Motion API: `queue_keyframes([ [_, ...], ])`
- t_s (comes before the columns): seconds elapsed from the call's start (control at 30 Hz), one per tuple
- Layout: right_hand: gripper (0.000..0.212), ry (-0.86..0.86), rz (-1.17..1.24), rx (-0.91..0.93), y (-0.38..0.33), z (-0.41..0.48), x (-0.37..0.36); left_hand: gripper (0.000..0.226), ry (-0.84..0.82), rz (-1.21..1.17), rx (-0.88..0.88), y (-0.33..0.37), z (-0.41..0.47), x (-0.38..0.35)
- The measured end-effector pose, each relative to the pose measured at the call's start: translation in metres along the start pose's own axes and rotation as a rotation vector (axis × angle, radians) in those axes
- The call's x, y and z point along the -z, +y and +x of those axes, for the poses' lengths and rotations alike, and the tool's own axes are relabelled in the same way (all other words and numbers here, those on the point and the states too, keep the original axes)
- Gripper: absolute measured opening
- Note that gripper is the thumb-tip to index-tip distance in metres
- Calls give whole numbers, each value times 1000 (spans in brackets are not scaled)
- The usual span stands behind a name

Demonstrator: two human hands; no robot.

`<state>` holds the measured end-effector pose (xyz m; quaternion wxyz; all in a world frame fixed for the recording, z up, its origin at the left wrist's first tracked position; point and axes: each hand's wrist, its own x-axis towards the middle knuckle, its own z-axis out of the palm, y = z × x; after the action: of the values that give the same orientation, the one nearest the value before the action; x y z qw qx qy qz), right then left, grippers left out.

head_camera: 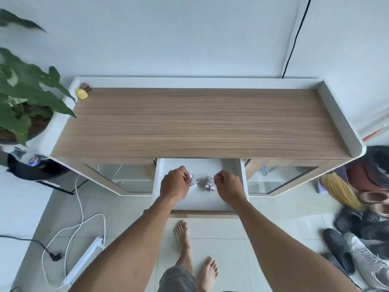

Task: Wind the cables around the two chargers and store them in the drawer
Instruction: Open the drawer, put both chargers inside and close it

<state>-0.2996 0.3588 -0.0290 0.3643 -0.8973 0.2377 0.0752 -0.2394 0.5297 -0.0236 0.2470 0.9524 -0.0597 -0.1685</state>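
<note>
The white drawer (223, 199) under the wooden cabinet top stands pulled out toward me. Two white chargers lie inside it, each with its cable wound around it. My left hand (175, 184) is curled over the left charger (194, 181), fingers touching it. The right charger (210, 184) sits a little to the right, prongs toward me, and my right hand (228, 186) pinches its top edge. Both hands are low inside the drawer.
The wooden cabinet top (200, 123) holds a small yellow object (81, 94) at its back left corner. A potted plant (23, 98) stands to the left. A power strip (84, 260) and cords lie on the floor left; shoes (362, 239) are piled right. My bare feet (195, 249) are below the drawer front.
</note>
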Motion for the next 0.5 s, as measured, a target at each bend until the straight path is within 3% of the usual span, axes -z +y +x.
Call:
queue_keyframes([
  [0.1,22,-30,194,-155,-1,-8,-2,13,8,-119,133,-3,-16,3],
  [0.2,28,-160,687,-625,5,-16,-8,33,5,-353,475,-16,-26,-4],
  [0.27,32,-248,907,-822,11,-28,-10,44,33,-609,744,-27,-33,-9],
  [0.37,38,-237,1015,-941,20,-38,-13,39,87,-920,995,-34,-43,-12],
  [0.5,30,-147,1071,-1014,14,-35,-4,46,219,-1155,1099,-34,-37,-9],
])
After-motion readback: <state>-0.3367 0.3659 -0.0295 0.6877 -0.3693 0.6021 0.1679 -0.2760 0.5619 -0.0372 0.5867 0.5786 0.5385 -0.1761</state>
